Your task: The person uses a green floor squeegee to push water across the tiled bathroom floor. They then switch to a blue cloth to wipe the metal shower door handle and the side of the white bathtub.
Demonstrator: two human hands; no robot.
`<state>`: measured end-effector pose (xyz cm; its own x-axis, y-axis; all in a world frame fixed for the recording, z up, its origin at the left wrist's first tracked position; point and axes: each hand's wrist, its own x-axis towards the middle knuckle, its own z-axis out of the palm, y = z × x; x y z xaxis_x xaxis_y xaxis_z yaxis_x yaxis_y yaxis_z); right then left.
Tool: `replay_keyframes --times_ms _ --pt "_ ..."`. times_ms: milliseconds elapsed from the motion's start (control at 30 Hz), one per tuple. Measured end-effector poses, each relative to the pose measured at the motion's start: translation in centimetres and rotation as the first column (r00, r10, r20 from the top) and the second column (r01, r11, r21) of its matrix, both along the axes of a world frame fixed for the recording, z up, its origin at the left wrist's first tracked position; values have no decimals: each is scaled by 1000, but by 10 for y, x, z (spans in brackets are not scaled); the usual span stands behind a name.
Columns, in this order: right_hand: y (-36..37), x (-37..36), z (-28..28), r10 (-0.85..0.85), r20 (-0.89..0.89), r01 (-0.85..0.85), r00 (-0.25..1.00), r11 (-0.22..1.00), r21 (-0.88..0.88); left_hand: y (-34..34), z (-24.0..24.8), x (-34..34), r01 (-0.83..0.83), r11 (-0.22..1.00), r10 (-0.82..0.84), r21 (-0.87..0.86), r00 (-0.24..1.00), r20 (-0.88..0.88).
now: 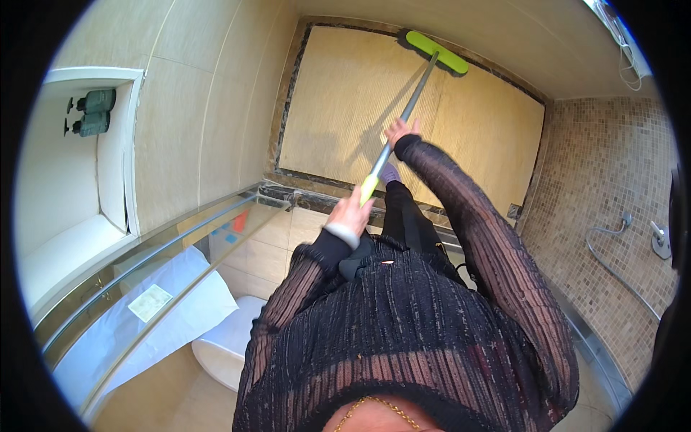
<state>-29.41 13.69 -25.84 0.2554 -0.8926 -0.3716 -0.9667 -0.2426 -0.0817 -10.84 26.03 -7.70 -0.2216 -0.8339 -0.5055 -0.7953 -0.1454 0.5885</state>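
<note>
A push broom (413,99) with a grey pole, a lime-green head (436,52) and dark bristles reaches away from me across the shower floor. Its head rests at the far edge, close to the back wall. My left hand (348,218) is closed around the green grip at the near end of the pole. Farther up, my right hand (401,132) holds the middle of the pole, its fingers slightly blurred. Beneath the pole lies the ribbed beige floor panel (468,129), framed by a dark marble border. One foot (389,173) stands at the panel's near edge.
A glass panel with a metal rail (155,252) stands at left. Beyond it are a white tub-like fixture (223,345) and a wall niche with two dark pump bottles (93,113). On the right mosaic wall hang a shower hose (612,263) and a mixer tap (659,240).
</note>
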Motion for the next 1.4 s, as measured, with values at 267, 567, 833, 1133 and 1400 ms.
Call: replay_keyframes --times_ms 267,567,833,1133,1400 --pt "161 179 22 402 325 -473 856 862 182 151 66 178 -36 993 15 113 984 180" --pt "127 122 4 329 411 -422 850 892 159 107 50 146 88 994 -98 62 979 177" --pt "1 -54 -22 -220 -61 220 974 975 -17 -34 -8 -30 226 974 -227 -9 974 -19" --pt "8 2 1 -138 32 139 990 989 -46 -4 35 41 295 932 -227 -209 928 295" --pt "100 163 4 386 171 -382 906 922 -59 123 121 121 -66 998 57 2 870 489"
